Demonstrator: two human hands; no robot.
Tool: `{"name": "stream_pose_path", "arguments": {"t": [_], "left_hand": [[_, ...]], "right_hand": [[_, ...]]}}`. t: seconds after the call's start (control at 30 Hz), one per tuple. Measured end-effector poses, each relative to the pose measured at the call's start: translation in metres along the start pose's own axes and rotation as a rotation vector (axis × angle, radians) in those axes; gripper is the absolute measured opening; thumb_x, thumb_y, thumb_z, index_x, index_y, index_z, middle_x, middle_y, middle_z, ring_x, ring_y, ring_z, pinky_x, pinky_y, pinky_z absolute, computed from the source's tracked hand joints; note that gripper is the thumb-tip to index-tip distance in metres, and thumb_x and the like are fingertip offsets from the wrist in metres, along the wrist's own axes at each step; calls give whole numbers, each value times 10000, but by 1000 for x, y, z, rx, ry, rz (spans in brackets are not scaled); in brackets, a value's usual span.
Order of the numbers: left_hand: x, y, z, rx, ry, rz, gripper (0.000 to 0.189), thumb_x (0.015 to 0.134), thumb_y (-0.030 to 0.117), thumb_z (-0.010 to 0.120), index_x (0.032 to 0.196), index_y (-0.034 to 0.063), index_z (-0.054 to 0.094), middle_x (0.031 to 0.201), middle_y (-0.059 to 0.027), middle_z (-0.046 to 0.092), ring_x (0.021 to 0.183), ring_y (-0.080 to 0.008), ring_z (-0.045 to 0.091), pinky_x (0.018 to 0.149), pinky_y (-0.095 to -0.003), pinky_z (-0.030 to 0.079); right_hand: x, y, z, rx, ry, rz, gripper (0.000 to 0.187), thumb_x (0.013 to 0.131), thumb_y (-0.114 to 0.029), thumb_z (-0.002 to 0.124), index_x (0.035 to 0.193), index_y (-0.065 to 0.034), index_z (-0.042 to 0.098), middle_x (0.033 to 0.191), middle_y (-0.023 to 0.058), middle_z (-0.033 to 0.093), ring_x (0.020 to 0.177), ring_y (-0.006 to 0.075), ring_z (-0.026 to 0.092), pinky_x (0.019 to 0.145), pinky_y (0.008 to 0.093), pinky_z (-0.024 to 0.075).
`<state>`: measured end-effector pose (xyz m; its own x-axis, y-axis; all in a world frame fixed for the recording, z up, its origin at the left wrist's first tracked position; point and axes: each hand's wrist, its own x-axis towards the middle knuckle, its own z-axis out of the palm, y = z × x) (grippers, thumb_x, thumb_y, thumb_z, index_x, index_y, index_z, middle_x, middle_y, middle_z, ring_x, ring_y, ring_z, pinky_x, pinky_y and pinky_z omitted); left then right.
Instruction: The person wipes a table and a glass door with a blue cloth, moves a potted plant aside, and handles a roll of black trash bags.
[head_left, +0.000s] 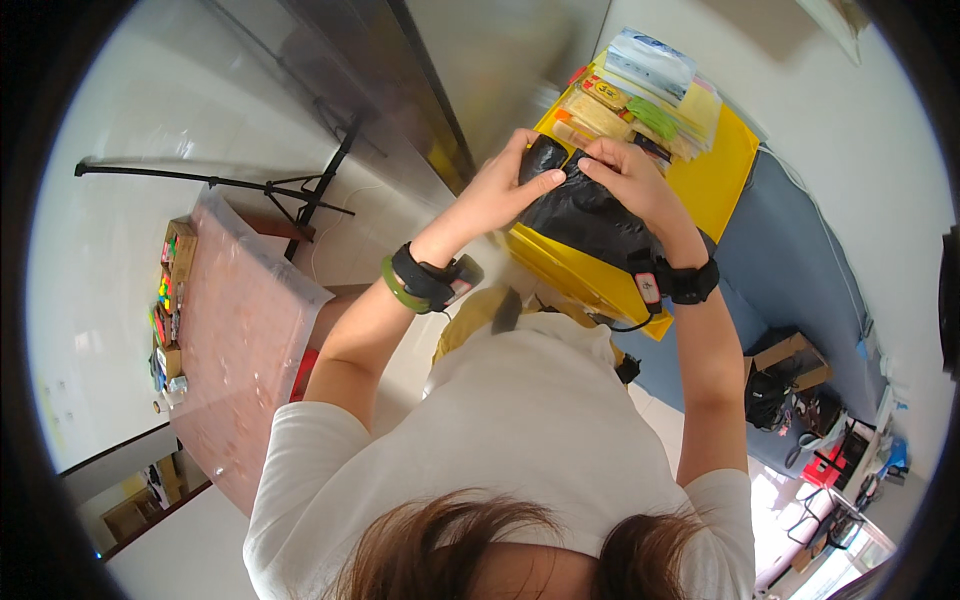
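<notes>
A black plastic bag (592, 221) hangs spread between my two hands over a yellow table (709, 180). My left hand (510, 184) grips a bunched part of the bag, with the thumb pointing right across it. Close beside it, my right hand (622, 176) pinches the bag's upper edge between thumb and fingers. The lower part of the bag drapes toward the table's near edge. Beyond my hands, packets of dry food (592, 109), a bright green item (651, 116) and papers in plastic sleeves (652, 64) lie on the table.
A blue sofa (787, 232) runs along the right side, with an open cardboard box (795, 360) on it. To the left stands a table under a clear cover (240, 330), with small boxes along its far side. A black tripod stand (300, 195) is behind that table.
</notes>
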<state>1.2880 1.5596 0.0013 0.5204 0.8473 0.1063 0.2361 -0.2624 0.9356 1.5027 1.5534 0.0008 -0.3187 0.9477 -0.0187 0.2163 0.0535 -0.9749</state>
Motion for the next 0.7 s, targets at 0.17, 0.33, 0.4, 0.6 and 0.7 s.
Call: {"name": "stream_pose_path", "arguments": {"t": [0.17, 0.33, 0.4, 0.6, 0.7], "left_hand": [[-2, 14, 3, 205, 81, 12, 442, 839, 252, 670, 1124, 34, 412, 888, -136, 606, 799, -260, 619, 693, -321, 478], [0, 13, 12, 516, 236, 45, 494, 797, 292, 707, 1097, 41, 405, 828, -195, 636, 762, -400, 625, 627, -422, 501], [2, 18, 15, 585, 253, -6, 516, 783, 308, 717, 1096, 41, 405, 829, -202, 640, 770, -407, 621, 621, -436, 502], [8, 22, 19, 571, 287, 56, 510, 770, 316, 725, 1081, 40, 429, 812, -194, 641, 755, -386, 628, 616, -423, 504], [10, 27, 17, 622, 342, 149, 486, 759, 325, 725, 1074, 63, 463, 789, -168, 644, 729, -376, 628, 607, -410, 502]], "right_hand": [[16, 16, 5, 4, 24, -37, 131, 883, -120, 585, 860, 5, 558, 713, -26, 555, 653, 34, 471, 581, 221, 383], [20, 7, 9, 36, 19, -61, 124, 892, -111, 559, 896, 13, 563, 767, 9, 577, 723, 56, 506, 662, 226, 420], [18, -1, 9, 14, 37, -50, 151, 896, -120, 540, 937, 22, 567, 818, 46, 595, 782, 96, 532, 723, 246, 432], [12, -15, 1, -131, 33, -39, 280, 901, -175, 483, 1063, 39, 564, 1001, 143, 627, 970, 223, 570, 868, 307, 422], [5, -25, 1, -145, 50, -93, 313, 901, -209, 485, 1070, 41, 568, 1018, 148, 628, 987, 222, 569, 874, 305, 417]]}}
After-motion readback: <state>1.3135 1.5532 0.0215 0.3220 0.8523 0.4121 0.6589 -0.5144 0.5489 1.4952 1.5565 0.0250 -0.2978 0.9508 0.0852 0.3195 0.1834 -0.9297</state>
